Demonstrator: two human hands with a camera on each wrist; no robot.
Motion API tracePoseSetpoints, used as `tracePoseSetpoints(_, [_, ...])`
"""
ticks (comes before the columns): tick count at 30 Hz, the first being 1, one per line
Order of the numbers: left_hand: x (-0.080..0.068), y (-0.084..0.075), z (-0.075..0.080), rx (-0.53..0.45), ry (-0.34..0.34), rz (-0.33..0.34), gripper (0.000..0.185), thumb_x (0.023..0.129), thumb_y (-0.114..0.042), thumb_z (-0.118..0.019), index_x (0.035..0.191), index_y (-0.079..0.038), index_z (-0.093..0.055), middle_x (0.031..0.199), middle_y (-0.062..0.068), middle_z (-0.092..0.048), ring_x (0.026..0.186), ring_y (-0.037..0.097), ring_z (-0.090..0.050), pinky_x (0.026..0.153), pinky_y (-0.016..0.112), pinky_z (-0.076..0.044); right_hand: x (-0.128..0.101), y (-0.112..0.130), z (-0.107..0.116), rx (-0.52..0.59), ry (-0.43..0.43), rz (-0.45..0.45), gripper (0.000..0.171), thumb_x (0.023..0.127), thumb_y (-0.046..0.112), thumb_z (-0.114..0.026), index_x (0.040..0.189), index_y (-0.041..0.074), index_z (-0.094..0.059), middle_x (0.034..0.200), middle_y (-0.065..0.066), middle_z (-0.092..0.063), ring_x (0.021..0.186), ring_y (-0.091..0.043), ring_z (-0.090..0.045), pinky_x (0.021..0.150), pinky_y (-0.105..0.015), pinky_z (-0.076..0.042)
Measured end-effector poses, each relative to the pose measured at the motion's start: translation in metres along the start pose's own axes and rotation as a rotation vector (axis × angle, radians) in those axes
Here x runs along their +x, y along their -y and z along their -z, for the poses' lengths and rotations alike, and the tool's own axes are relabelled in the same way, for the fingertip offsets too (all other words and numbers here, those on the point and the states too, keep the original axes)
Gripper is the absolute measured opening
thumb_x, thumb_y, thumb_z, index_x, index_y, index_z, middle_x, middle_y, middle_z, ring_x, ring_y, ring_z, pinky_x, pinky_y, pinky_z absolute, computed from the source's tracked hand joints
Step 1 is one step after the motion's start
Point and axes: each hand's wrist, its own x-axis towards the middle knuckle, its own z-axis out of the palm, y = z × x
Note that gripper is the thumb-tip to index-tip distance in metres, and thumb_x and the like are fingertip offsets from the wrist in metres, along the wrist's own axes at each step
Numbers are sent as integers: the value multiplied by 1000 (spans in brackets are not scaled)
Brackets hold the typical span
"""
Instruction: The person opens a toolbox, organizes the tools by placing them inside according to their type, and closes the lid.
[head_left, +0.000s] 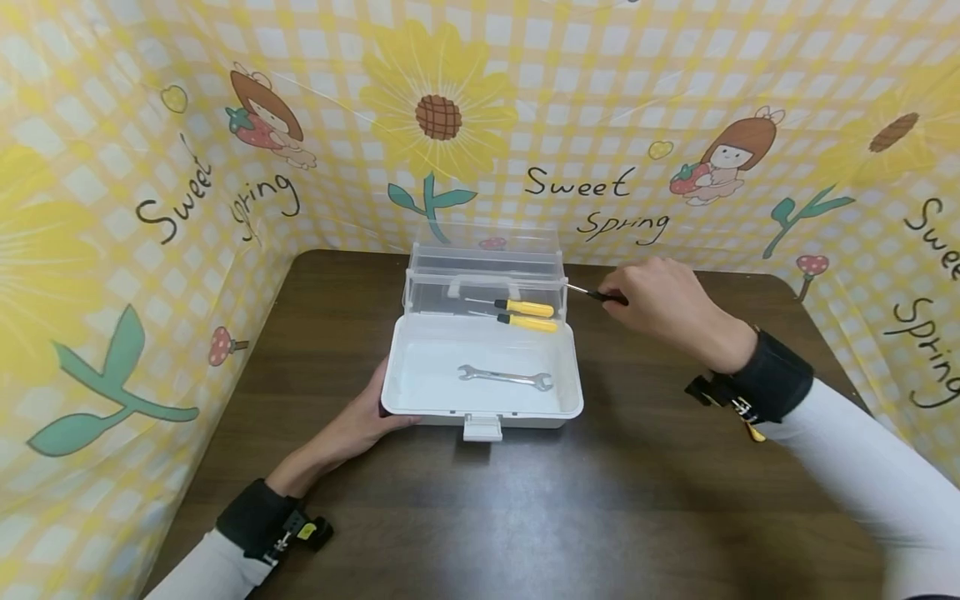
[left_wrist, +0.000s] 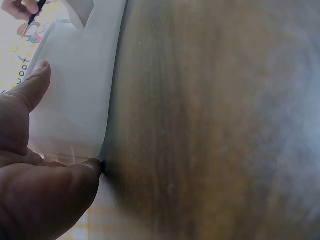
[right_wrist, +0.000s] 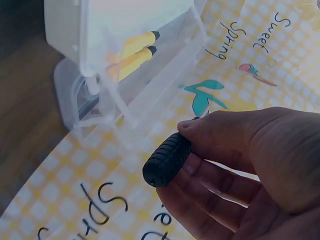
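Hands at an open box
Right hand (head_left: 671, 304) pinches a black screwdriver (right_wrist: 167, 159); left hand (head_left: 358, 421), fingers relaxed, rests against the box (head_left: 420, 392).

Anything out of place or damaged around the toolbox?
Nothing stands out. The white plastic toolbox sits open and square on the dark wooden table, with a metal wrench and two yellow-handled screwdrivers lying inside.
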Motion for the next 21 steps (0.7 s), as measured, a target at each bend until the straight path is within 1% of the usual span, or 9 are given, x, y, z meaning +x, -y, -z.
tracePoseSetpoints(3, [0,0,0,13,-1,8,113,97,-22,-81,171,-27,4,178,8,-6,158,29,-19,120,38,-26,12,5,-1,-4,0,27,13,92,7,-78,83,16,-76,71,1,-65,60,-18,-52,51,-35,-39])
tracePoseSetpoints(5, [0,0,0,15,-3,14,113,97,-23,-81,171,-29,4,178,8,-6,158,29,-19,118,32,-26,20,8,-3,-1,-7,49,9,93,8,-78,86,15,-78,74,0,-68,61,-18,-54,52,-35,-41])
tracePoseSetpoints(6, [-1,0,0,15,-3,11,113,97,-22,-81,171,-29,4,178,8,-6,158,30,-19,118,32,-26,25,10,-4,5,-12,59,8,93,8,-78,88,14,-80,76,-1,-70,61,-18,-54,52,-35,-41])
tracePoseSetpoints(7, [-1,0,0,11,-6,10,113,97,-22,-81,171,-29,4,178,9,-6,158,31,-18,119,35,-25,29,11,-5,3,-14,70,8,94,8,-78,87,13,-79,76,-2,-69,61,-18,-54,53,-35,-41])
tracePoseSetpoints(10, [-1,-1,0,13,-4,-2,112,97,-21,-80,171,-26,5,178,12,-5,158,34,-17,120,49,-24,44,16,-8,12,-26,118,11,95,8,-77,84,12,-78,76,-3,-68,61,-18,-53,55,-34,-41])
tracePoseSetpoints(12, [-1,-2,1,18,-4,-7,112,98,-21,-79,171,-24,5,177,13,-5,158,35,-17,120,56,-23,53,19,-10,11,-26,147,15,95,9,-76,81,12,-76,76,-3,-66,61,-18,-53,55,-33,-40])
tracePoseSetpoints(16, [-1,-2,1,21,-6,4,112,98,-22,-80,171,-23,4,177,13,-6,158,35,-18,120,56,-24,71,25,-15,34,-15,187,22,96,6,-71,76,13,-70,74,-2,-62,59,-17,-49,54,-31,-35])
tracePoseSetpoints(19, [-2,-2,1,6,-6,23,113,97,-22,-80,171,-25,4,178,11,-6,159,33,-16,121,56,-22,82,30,-19,53,-7,207,27,97,4,-68,72,13,-64,70,-3,-58,59,-18,-46,55,-31,-33])
tracePoseSetpoints(21, [-2,-2,1,-7,-5,25,113,97,-22,-80,171,-27,5,178,9,-4,159,32,-15,121,58,-20,89,33,-20,59,0,209,27,97,4,-68,72,12,-64,71,-3,-57,61,-18,-46,57,-31,-34])
